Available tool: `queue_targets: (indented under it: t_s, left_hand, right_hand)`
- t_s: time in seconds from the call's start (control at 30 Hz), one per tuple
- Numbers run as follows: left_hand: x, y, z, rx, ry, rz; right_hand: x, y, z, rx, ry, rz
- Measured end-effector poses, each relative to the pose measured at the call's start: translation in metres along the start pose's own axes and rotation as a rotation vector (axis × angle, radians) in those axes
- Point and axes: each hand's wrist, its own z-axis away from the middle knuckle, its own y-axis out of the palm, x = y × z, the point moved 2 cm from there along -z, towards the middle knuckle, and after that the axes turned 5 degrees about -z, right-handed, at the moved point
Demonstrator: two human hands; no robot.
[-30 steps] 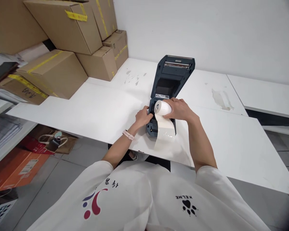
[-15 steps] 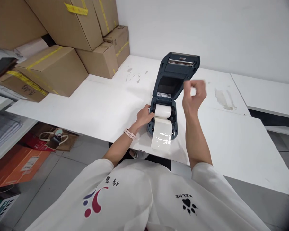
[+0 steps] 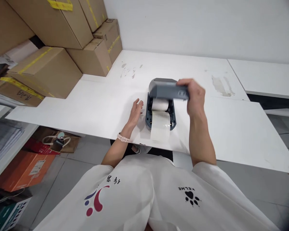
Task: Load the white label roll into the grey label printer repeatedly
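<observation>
A dark grey label printer [image 3: 148,117] stands on the white table, its lid [image 3: 167,89] partly lowered over the body and blurred by motion. My right hand [image 3: 195,94] grips the lid's right front corner. Inside the body sits a white label roll [image 3: 160,105], its upper part hidden under the lid. A strip of labels [image 3: 160,125] runs from the roll over the printer's front edge. Just left of the printer, my left hand [image 3: 136,111] hovers apart from it, fingers spread and holding nothing. A pink band circles the left wrist.
Cardboard boxes [image 3: 48,70] with yellow tape are stacked at the back left of the white table [image 3: 106,106]. A white wall rises behind. On the floor at left lie an orange box [image 3: 26,168] and a bag. Stains mark the tabletop.
The printer lid has swung down from upright toward the body, my right hand now gripping it. My left hand has let go of the printer's left side and moved left.
</observation>
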Motion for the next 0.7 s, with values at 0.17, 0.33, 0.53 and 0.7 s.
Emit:
queue_targets:
  t_s: [0.17,0.33,0.53,0.7]
  left_hand:
    - [-0.017,0.009,0.02,0.09,0.028,0.04]
    - [-0.009,0.032,0.035,0.229,-0.002,0.111]
    - [-0.01,0.034,0.03,0.22,0.075,0.14]
    - [0.003,0.036,0.04,0.138,0.084,0.079]
  right_hand:
    - [-0.016,0.003,0.086,0.058,0.26,0.046]
    - [-0.043,0.013,0.115,0.007,0.639,-0.226]
    - [-0.047,0.019,0.117,-0.053,0.652,-0.343]
    - [-0.051,0.022,0.118,-0.091,0.597,-0.3]
